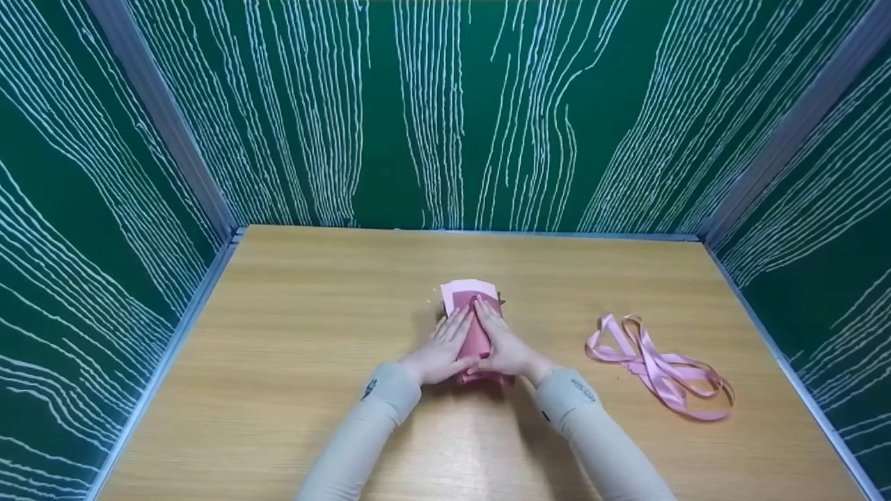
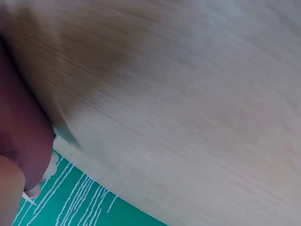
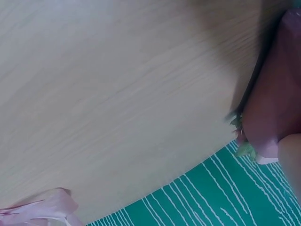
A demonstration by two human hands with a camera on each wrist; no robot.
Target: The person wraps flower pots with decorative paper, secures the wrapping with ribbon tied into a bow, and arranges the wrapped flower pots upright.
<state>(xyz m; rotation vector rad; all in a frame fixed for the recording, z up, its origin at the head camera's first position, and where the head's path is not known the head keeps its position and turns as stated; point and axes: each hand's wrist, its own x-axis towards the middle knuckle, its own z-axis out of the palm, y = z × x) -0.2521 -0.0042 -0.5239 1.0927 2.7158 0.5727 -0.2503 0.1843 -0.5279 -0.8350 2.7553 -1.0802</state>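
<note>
Tabletop [image 1: 299,299] under two-tone pink paper [image 1: 475,341]

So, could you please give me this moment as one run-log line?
left hand: rests on pink wrapper; right hand: rests on it too; pink ribbon: lies on table, right of both hands

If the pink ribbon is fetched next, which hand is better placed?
Probably the right hand: the pink ribbon lies to its right; the left hand is farther, across the pink wrapping.

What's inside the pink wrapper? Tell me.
Green leaves poke out at the far end of the pink wrapper. Anything else in it is covered by the wrapper itself, the left hand and the right hand.
</note>
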